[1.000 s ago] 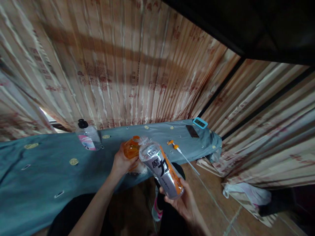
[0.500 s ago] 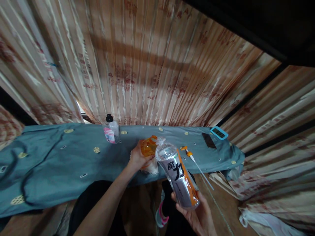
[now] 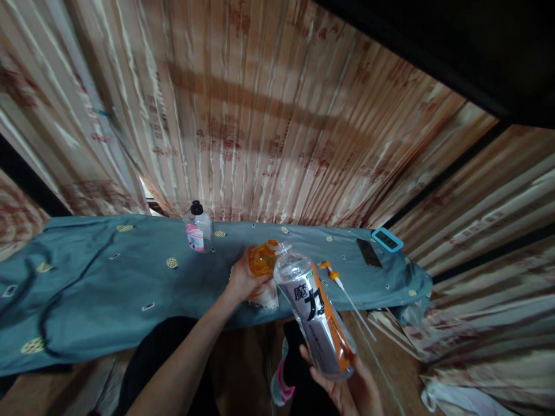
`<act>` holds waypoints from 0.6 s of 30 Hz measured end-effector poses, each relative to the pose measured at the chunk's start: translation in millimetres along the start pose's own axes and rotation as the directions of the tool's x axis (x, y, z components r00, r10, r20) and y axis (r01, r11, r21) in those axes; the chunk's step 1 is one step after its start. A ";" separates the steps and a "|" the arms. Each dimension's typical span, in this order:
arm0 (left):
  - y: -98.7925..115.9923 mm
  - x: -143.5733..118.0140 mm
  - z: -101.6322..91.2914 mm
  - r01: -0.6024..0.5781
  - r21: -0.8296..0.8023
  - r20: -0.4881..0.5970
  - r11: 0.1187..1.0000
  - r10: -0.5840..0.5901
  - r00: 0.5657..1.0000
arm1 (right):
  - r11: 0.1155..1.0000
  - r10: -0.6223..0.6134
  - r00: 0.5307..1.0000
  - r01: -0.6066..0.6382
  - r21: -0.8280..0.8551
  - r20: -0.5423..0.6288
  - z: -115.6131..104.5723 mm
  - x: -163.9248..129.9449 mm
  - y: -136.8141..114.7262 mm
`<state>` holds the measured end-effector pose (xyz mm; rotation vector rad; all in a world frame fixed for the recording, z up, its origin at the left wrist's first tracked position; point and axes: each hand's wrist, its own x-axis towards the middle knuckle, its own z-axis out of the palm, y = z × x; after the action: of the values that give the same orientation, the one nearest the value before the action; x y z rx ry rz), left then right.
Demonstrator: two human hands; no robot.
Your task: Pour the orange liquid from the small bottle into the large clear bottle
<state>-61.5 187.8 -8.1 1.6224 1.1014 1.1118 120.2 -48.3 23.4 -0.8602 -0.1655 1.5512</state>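
My left hand [image 3: 241, 281] grips an orange translucent bottle [image 3: 261, 261] that stands on the blue-grey cloth of the table [image 3: 104, 289], near its front edge. My right hand [image 3: 347, 390] holds a large clear plastic bottle [image 3: 314, 312] with an orange and grey label by its base. That bottle is tilted, its open neck touching the mouth of the orange bottle. A pump head with a long white tube [image 3: 342, 287] lies on the cloth just to the right.
A small clear bottle with a black cap and pink label [image 3: 198, 229] stands at the table's back. A dark phone [image 3: 369, 252] and a teal-framed device [image 3: 387, 240] lie at the right end. Patterned curtains [image 3: 269, 115] hang behind. Cloth lies heaped on the floor at right.
The view swung from right to left over the second. The clear bottle has tipped a little steeper, its base lower in my right hand. My left hand stays on the orange bottle.
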 end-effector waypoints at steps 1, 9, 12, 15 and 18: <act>0.4 -0.2 -0.8 -0.003 -0.003 0.010 1.000 0.003 1.000 | 1.000 0.003 1.000 -0.003 -0.009 0.010 -0.4 -0.6 0.1; 2.1 -0.9 -2.7 -0.049 0.007 0.025 0.999 0.049 0.998 | 0.999 -0.013 1.000 0.013 -0.046 -0.001 -4.1 -5.8 4.2; 1.2 -1.9 -0.9 -0.043 0.003 0.015 0.999 0.043 0.999 | 0.998 -0.022 1.000 0.022 -0.056 -0.014 -5.6 -6.8 5.4; 0.5 -3.3 0.4 -0.035 0.007 -0.008 0.999 0.036 0.999 | 0.997 -0.028 1.000 0.027 -0.073 -0.006 -4.1 -8.2 4.4; -0.1 -4.0 0.9 -0.037 -0.010 -0.016 0.999 0.037 0.999 | 0.995 -0.033 0.999 0.031 -0.093 -0.011 -0.2 -10.1 2.0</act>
<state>-61.5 183.8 -9.3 1.6349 1.0781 1.1541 117.9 -57.9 26.4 -0.9358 -0.2431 1.5174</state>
